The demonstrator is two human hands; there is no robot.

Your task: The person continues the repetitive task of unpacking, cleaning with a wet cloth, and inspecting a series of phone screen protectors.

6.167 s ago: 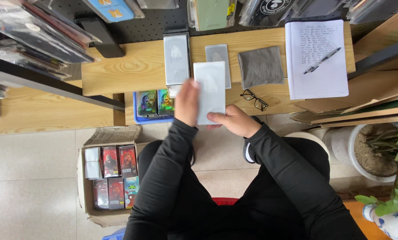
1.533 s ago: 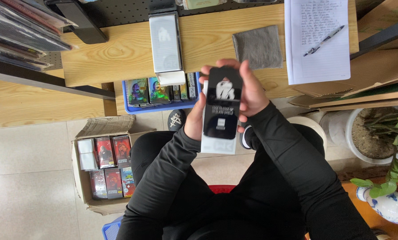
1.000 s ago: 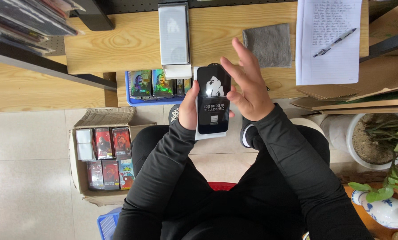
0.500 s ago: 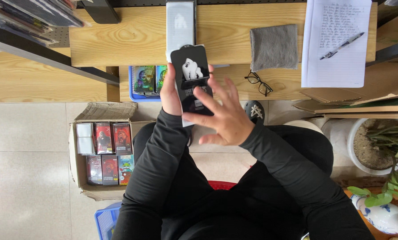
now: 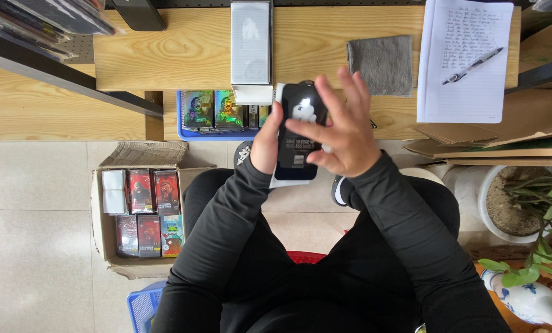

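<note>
**Flat black package held up between two hands**

Package (image 5: 297, 132) in question is a thin, flat, glossy black rectangle with a pale figure printed near its top, and a white layer shows along its left edge and under its bottom end. The left hand (image 5: 266, 142) closes around its left long edge, thumb on the front and fingers hidden behind. The right hand (image 5: 340, 132) is spread wide, fingers splayed; its thumb and palm appear to lie against the right side of the package, though I cannot tell whether it grips or only rests there.

Judging by its look, the package is light and fairly stiff, like card around a thin pane, so it would likely bend or crack if squeezed across the middle. The glossy face seems slippery; the long edges look the safest place to hold, pinched from both sides.

Just beyond the hands lies the wooden tabletop (image 5: 165, 49), with a tall pale box (image 5: 251, 43) standing past the left hand and a grey cloth (image 5: 381, 65) past the right. A lined notepad (image 5: 464, 58) with a pen (image 5: 473, 65) sits further right. Colourful boxes in a blue tray (image 5: 217, 111) sit left of the left hand, and a cardboard box (image 5: 140, 213) of similar packs rests on the floor, below and well left.
</note>
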